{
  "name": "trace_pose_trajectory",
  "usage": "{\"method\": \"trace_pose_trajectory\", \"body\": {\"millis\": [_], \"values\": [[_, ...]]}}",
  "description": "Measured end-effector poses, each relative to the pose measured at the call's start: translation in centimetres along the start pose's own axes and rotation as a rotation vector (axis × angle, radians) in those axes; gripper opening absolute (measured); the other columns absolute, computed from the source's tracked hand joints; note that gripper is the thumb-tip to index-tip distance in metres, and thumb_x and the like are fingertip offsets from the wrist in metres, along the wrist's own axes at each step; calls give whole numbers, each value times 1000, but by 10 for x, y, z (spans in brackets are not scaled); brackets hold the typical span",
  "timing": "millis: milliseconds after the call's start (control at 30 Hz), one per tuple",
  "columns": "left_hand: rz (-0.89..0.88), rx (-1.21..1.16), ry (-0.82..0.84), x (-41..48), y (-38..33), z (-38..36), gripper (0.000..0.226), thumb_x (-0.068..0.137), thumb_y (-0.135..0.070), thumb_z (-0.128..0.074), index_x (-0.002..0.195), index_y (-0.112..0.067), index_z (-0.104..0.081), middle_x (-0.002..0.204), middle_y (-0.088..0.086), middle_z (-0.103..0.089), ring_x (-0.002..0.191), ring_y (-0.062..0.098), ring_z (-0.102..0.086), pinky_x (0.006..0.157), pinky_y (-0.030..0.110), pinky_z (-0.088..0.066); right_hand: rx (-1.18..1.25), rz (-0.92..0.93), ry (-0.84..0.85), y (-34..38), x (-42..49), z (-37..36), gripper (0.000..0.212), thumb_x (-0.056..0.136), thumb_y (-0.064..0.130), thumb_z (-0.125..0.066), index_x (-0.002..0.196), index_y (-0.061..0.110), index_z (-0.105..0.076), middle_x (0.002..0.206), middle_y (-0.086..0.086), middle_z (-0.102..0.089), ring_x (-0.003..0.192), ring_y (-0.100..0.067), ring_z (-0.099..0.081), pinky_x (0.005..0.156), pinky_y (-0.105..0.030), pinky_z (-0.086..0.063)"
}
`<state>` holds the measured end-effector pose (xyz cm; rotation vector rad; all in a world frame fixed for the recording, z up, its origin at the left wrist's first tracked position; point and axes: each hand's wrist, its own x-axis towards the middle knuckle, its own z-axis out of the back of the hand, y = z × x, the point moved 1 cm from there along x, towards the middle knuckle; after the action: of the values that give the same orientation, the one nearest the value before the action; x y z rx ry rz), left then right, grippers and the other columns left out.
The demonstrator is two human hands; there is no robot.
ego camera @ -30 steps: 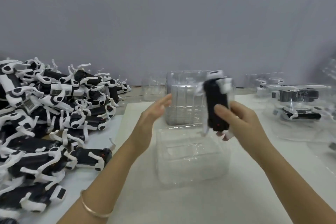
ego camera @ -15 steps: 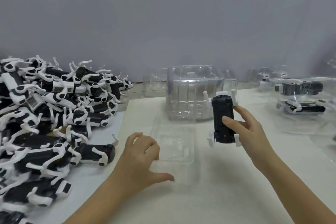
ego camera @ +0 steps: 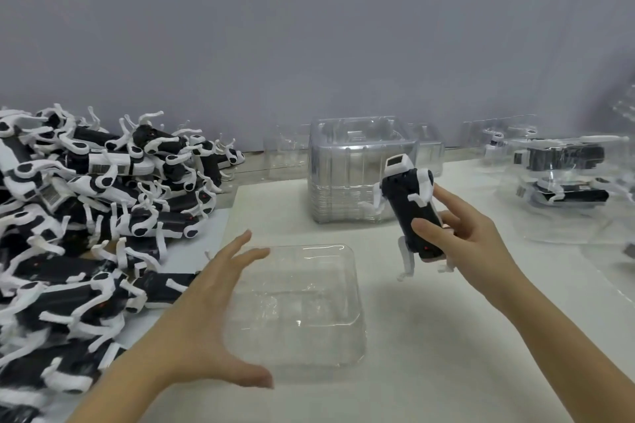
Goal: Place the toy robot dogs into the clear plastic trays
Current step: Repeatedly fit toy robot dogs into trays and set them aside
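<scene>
The right hand (ego camera: pixel 477 244) pinches a toy robot dog (ego camera: pixel 410 206) by the lower end of its black body, thumb on the near face and fingers behind. The dog is in the air, tilted, its white head pointing to about eleven o'clock and its thin white legs dangling free below the grip. At eight o'clock from it, low on the white tabletop (ego camera: pixel 446 371), lies an empty clear tray (ego camera: pixel 309 312). The left hand (ego camera: pixel 206 319) is spread wide over the tray's nine-o'clock edge, fingers straight and thumb by the near corner; I cannot tell if it touches the plastic.

At twelve o'clock from the tray stands a stack of empty trays (ego camera: pixel 343 175). A pile of dogs (ego camera: pixel 86 216) fills the nine-o'clock side, and filled trays (ego camera: pixel 563 165) sit at two o'clock.

The likely trouble is the legs. They splay loosely and could catch the rim or miss the moulded recess, leaving the dog sitting proud. The tray looks light, so unless the left hand bears down, a snagged leg may drag or tip it. Held by one end, the dog could also swing in the pinch as it is lowered.
</scene>
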<state>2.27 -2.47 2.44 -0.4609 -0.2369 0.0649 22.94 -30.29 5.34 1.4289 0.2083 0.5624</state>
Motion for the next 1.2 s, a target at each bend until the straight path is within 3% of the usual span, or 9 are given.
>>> {"method": "trace_pose_trajectory", "body": {"millis": [100,267,367,467,567,700,900,1100,1200], "values": [[75,-210,-67,1,13,-17,120,41,-68,-86,141,-59,-21,157,-34,-2,145,-6,-12,115,49,-29,-54,33,39,2,3,-2,53,87,21,-71,121,58,-54,95,9,-74,69,-11,-70,49,-15,-46],[114,-323,-167,34,-20,-47,99,48,-72,-79,132,-68,-25,153,-41,4,143,-14,2,114,26,-15,-96,147,87,11,14,-10,45,87,17,-73,102,56,-58,95,12,-73,71,-12,-71,47,-15,-47],[100,-277,-103,52,-48,-65,91,55,-73,-75,128,-68,-20,147,-43,19,138,-16,20,115,24,-8,-196,209,135,17,26,-11,46,82,22,-76,102,60,-62,101,19,-70,79,-6,-70,61,-14,-50],[112,-287,-142,59,-61,-73,109,48,-80,-72,131,-69,-2,149,-35,30,139,-9,28,119,34,-4,-358,223,218,18,42,-7,45,79,25,-78,102,61,-62,102,28,-67,89,5,-65,77,-12,-47],[103,-462,-253,61,-49,-75,113,46,-71,-76,140,-51,-17,157,-24,16,143,-5,21,119,31,-4,-606,190,326,19,55,-6,40,79,34,-77,106,58,-61,100,33,-63,97,2,-60,81,-18,-47],[110,-620,-206,65,-32,-81,111,47,-58,-81,142,-41,-26,160,-16,10,141,-15,9,102,-3,-11,-902,175,441,23,68,-13,39,80,42,-75,113,56,-61,106,28,-60,99,-3,-55,79,-22,-45],[131,-799,-97,69,-21,-93,103,52,-70,-82,135,-60,-23,160,-22,-7,142,-15,-2,115,25,-12,-956,175,648,25,76,-36,36,82,38,-75,115,48,-65,88,31,-52,75,20,-51,65,-14,-37],[169,-810,-70,68,-19,-92,107,59,-54,-80,143,-53,-13,161,-19,-3,134,-27,0,99,-3,-16,-975,218,678,9,71,-46,38,84,39,-73,120,41,-63,91,25,-55,76,12,-56,68,-16,-42],[172,-828,-67,68,-19,-91,108,60,-51,-78,145,-49,-12,160,-21,-4,134,-26,0,105,4,-16,-1027,321,647,-5,68,-48,39,85,42,-71,122,38,-61,100,19,-56,92,-6,-54,79,-29,-47]]}}
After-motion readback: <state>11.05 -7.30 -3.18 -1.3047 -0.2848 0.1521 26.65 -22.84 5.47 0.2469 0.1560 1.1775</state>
